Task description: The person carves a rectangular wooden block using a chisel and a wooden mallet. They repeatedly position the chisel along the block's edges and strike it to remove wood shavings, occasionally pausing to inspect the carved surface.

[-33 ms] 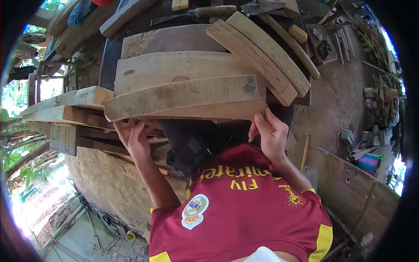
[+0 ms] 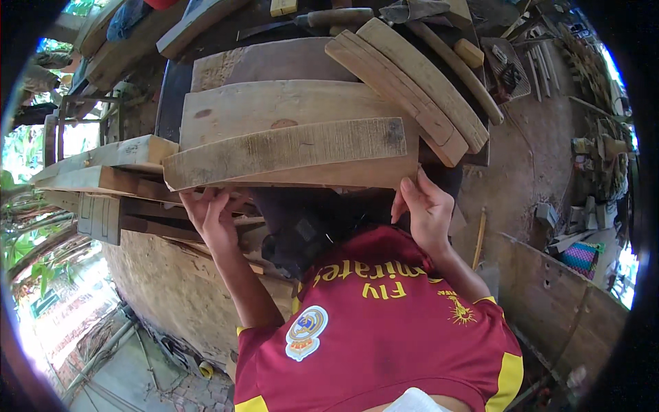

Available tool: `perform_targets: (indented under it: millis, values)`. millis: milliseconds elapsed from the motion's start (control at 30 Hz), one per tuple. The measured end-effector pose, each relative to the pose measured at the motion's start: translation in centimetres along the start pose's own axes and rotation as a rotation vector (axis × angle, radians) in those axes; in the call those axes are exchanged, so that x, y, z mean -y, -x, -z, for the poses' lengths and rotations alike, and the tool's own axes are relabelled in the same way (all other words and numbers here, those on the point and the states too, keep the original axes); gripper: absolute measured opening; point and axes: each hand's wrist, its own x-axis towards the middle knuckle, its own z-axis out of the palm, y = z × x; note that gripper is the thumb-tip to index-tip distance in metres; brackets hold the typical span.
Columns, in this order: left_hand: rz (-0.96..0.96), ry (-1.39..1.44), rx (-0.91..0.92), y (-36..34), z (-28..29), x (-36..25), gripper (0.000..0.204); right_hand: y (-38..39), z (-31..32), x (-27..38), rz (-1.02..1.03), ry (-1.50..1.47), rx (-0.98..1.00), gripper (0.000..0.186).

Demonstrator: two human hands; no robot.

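A wide wooden board (image 2: pixel 250 104) with dark knots lies flat before me. Across its near part rests a gently curved wooden piece (image 2: pixel 288 145) with a rough-sawn upper face and a dark patch at its right end. My left hand (image 2: pixel 211 214) grips the near edge at the left end, its fingertips partly hidden beneath the wood. At the near right corner of the board, my right hand (image 2: pixel 427 206) pinches the edge between thumb and curled fingers.
Two curved wooden pieces (image 2: pixel 419 82) lie at the right of the bench. Behind are a wooden-handled tool (image 2: pixel 336 18) and a small wooden block (image 2: pixel 469 53). Several timber offcuts (image 2: pixel 103 180) are stacked on the left. A mesh tray (image 2: pixel 506 69) stands farther right.
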Motion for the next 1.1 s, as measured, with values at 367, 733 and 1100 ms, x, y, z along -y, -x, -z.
perform_targets:
  millis: [367,733,1100]
  values:
    - [0.001,0.142,0.036,4.0,-4.2,2.4,0.07,-0.5,0.6,0.3,0.012,0.065,0.03,0.026]
    - [0.042,0.062,0.069,2.9,-4.5,2.4,0.077,0.1,0.0,-0.6,0.072,0.003,-0.06,0.058]
    - [0.128,-0.034,0.124,2.8,-1.5,0.8,0.085,0.3,1.8,-2.0,0.189,0.042,0.069,0.056]
